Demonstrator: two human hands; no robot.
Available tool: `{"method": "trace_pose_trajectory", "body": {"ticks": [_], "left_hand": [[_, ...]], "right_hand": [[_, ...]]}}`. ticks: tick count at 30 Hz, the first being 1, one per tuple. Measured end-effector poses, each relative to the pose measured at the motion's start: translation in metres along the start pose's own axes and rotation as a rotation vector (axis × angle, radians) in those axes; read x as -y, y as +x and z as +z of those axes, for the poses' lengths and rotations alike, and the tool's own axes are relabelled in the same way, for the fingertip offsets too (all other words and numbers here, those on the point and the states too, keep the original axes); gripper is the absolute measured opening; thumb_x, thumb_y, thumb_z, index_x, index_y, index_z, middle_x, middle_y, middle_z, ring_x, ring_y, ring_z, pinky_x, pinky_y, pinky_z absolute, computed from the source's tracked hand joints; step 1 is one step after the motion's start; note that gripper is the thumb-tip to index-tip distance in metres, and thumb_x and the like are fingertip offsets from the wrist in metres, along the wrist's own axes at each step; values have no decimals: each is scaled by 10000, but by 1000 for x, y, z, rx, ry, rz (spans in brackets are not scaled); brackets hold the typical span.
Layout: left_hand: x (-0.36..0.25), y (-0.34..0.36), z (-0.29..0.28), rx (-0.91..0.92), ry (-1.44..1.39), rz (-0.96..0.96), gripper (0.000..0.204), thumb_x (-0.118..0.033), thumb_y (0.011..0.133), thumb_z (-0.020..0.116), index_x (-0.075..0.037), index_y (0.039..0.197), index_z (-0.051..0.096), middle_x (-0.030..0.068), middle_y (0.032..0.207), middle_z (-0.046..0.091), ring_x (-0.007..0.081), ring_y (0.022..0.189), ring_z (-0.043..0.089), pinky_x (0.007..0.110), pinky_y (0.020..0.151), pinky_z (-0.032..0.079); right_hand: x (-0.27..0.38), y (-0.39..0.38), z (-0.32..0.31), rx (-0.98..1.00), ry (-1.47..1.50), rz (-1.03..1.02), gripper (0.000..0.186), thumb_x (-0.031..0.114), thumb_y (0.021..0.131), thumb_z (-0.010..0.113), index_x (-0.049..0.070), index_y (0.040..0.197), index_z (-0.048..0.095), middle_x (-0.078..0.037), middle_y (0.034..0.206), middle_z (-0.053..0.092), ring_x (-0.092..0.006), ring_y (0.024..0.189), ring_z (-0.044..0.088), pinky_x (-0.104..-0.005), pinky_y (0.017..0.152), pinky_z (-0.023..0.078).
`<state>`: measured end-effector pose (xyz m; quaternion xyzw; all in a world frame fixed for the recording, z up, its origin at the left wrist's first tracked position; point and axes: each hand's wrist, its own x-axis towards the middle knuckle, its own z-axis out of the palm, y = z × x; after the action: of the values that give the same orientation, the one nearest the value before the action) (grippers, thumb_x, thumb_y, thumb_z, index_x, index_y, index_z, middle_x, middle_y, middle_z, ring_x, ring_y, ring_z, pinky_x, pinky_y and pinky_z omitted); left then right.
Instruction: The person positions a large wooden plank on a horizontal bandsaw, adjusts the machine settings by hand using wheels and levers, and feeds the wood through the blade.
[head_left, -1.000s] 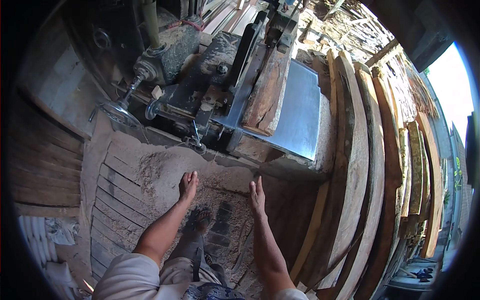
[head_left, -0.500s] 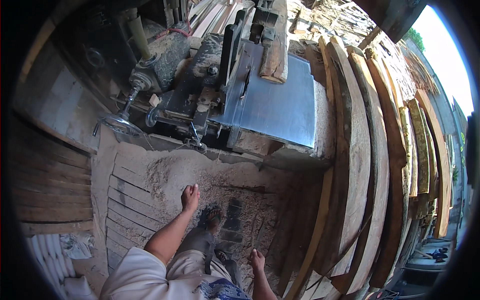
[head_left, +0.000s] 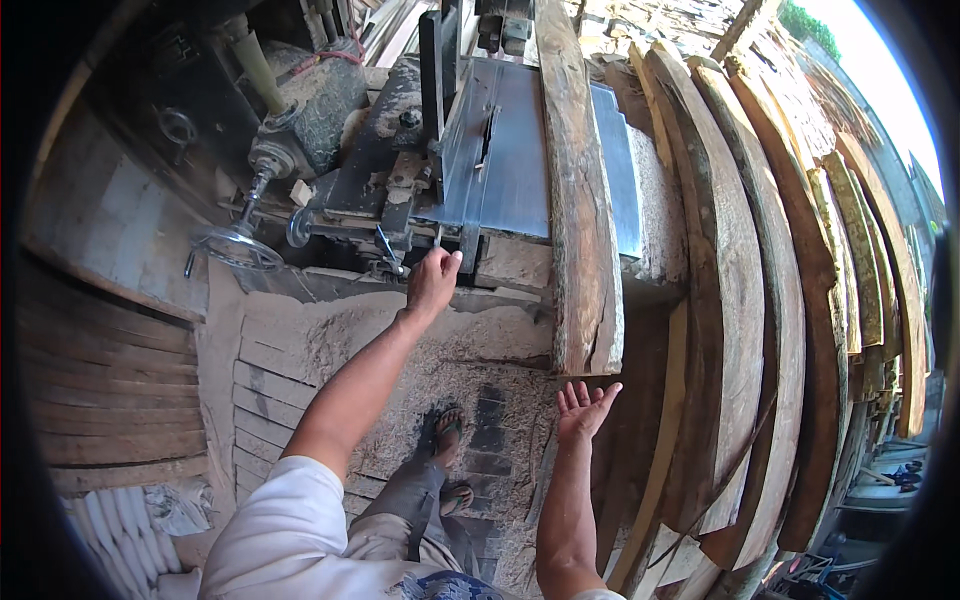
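My right hand (head_left: 582,410) is open, palm up and fingers spread, just below the near end of a thick rough-edged plank (head_left: 582,220). Whether the fingertips touch the wood I cannot tell. The plank lies lengthwise across a smooth metal machine table (head_left: 515,150), its near end jutting past the front edge. Closed, my left hand (head_left: 432,282) is held near the table's front edge, left of the plank; what it holds, if anything, is hidden. Left of the plank, a narrow slot (head_left: 488,135) runs through the tabletop beside a dark upright guide (head_left: 432,100).
A handwheel (head_left: 238,248) and lever fittings stick out at the machine's left front. Long timbers (head_left: 735,290) are stacked along the right. Sawdust (head_left: 345,335) covers the slatted floor around my feet. Stacked boards (head_left: 110,400) stand at left.
The plank has come toward me, past the table's front edge. Both my hands have moved forward, the left to the table edge, the right, now open, to the plank's end.
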<state>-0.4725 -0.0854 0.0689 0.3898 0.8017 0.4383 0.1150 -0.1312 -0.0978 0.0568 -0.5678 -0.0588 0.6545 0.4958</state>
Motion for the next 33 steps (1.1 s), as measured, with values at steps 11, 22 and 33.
{"method": "trace_pose_trajectory", "body": {"ticks": [11, 22, 33], "left_hand": [[2, 175, 97, -137, 330, -69, 465, -371, 876, 615, 4, 1102, 456, 231, 1029, 610, 402, 954, 613, 484, 795, 501], [31, 183, 112, -438, 388, 138, 193, -248, 921, 513, -57, 916, 488, 166, 860, 604, 374, 726, 638, 478, 627, 524], [24, 158, 104, -445, 341, 209, 195, -244, 901, 527, -55, 871, 490, 158, 801, 601, 370, 704, 630, 480, 609, 517]], "right_hand": [[-40, -78, -190, -330, -30, -336, 646, 430, 920, 572, -55, 1316, 412, -210, 1318, 457, -313, 1170, 500, -424, 992, 439], [-39, -94, -181, -379, -187, -346, 764, 515, 881, 570, -26, 1380, 367, -185, 1389, 414, -307, 1242, 440, -420, 1051, 362], [-27, -77, -204, -384, -185, -294, 758, 514, 882, 567, 31, 1421, 343, -173, 1424, 391, -316, 1279, 410, -420, 1075, 329]]}}
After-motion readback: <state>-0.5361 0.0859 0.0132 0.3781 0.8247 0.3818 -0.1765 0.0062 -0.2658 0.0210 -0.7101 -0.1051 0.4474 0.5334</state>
